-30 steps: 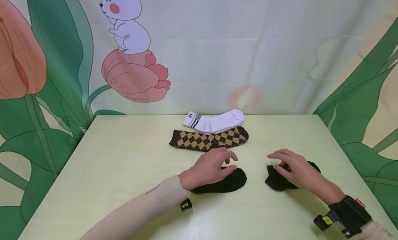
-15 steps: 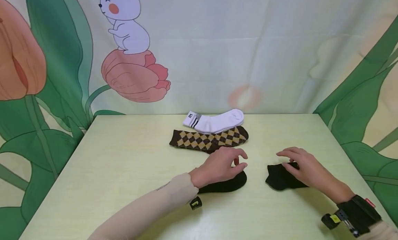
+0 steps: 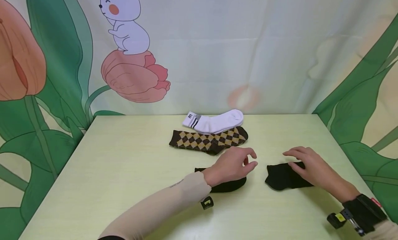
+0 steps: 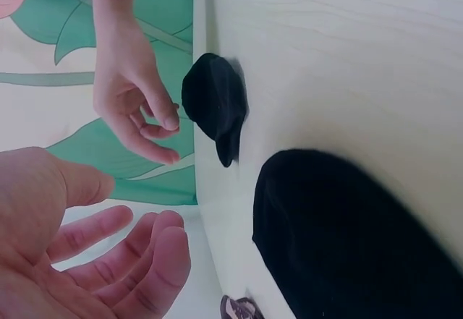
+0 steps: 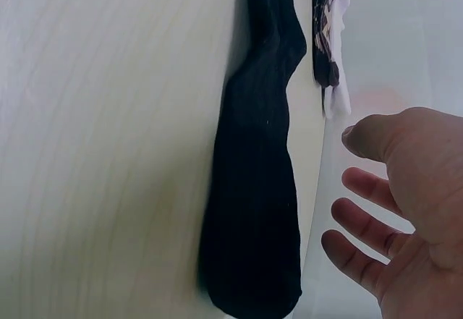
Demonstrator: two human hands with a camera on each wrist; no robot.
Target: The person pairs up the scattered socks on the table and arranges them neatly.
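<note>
My left hand (image 3: 231,166) hovers over a black sock (image 3: 228,187) lying flat on the table, its fingers loosely bent and holding nothing. Part of that sock is hidden under the hand and sleeve. To the right, another black sock (image 3: 281,178) lies with its toe end partly covered by my right hand (image 3: 318,171). In the right wrist view this sock (image 5: 257,181) stretches out beside the relaxed fingers (image 5: 354,257), apart from them. The left wrist view has the loosely curled left hand (image 4: 108,254) raised above the table, away from the nearer black sock (image 4: 325,232).
Behind the hands lies a brown argyle sock (image 3: 202,140), touching or close to white socks (image 3: 217,122) with dark stripes at the back edge. The pale table (image 3: 124,171) ends at a printed curtain (image 3: 199,60). Each wrist carries a small camera.
Both hands have drifted to the right, the left one farther, uncovering more of the cuff end of its sock. More of the right black sock shows too. The socks have stayed in place.
</note>
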